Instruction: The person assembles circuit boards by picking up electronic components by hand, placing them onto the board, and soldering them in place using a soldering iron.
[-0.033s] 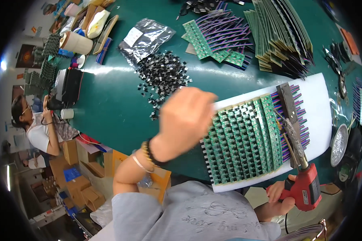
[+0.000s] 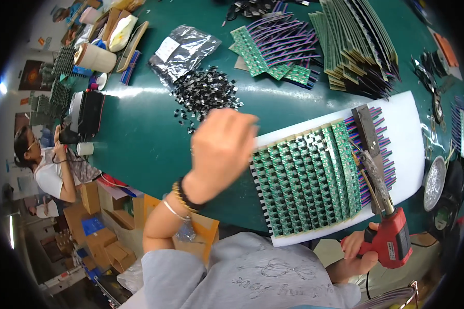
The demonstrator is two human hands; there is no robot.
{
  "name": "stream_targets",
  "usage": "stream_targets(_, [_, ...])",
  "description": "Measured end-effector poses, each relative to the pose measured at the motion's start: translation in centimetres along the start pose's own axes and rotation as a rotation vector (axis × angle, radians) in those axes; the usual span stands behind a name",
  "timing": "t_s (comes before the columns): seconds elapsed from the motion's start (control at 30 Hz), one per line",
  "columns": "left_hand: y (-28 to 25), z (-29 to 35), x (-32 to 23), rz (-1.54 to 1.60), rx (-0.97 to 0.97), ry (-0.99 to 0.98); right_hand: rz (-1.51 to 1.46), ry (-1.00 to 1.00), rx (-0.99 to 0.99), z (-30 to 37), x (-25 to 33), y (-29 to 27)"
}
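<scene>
My left hand [image 2: 220, 152] is curled and slightly blurred, between the pile of small black parts [image 2: 203, 92] and the left edge of the circuit boards [image 2: 304, 180]. Its fingertips are hidden, so whatever they pinch does not show. My right hand [image 2: 358, 250] grips a red-handled soldering gun [image 2: 392, 242] at the lower right, its metal barrel reaching up over the wires beside the boards. The green boards lie side by side in rows on a white foam pad [image 2: 410, 149], most rows studded with black parts. A dark bar [image 2: 366, 129] lies across their wires.
Behind the pad stand stacked wired boards [image 2: 355, 46] and looser boards [image 2: 250, 51]. A silvery plastic bag [image 2: 191, 46] lies by the pile. Pliers [image 2: 435, 103] and a round foil-like dish [image 2: 434, 183] are at right. Another person [image 2: 51, 167] sits at far left; cardboard boxes [image 2: 90, 198] stand below.
My left hand has moved left, away from the boards' edge and towards the black parts. My right hand and the soldering gun stay nearly in place.
</scene>
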State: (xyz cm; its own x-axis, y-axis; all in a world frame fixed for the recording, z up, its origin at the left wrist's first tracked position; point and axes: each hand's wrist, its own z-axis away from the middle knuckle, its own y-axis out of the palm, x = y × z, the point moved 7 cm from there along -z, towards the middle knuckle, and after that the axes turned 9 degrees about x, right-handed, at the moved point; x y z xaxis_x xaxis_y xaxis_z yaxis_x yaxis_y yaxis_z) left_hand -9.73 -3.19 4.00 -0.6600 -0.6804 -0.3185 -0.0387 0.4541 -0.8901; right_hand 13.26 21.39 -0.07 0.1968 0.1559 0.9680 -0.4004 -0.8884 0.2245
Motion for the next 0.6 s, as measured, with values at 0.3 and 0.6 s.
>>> stream_targets(0.3, [0.5, 1.2, 2.9, -0.198, -0.007, 0.055, -0.046, 0.108, 0.096, 0.6, -0.6, 0.5])
stream_targets(0.6, [-0.9, 0.4, 1.6, 0.02, -0.049, -0.01, -0.068, 0.156, -0.063, 4.5, -3.5, -3.9])
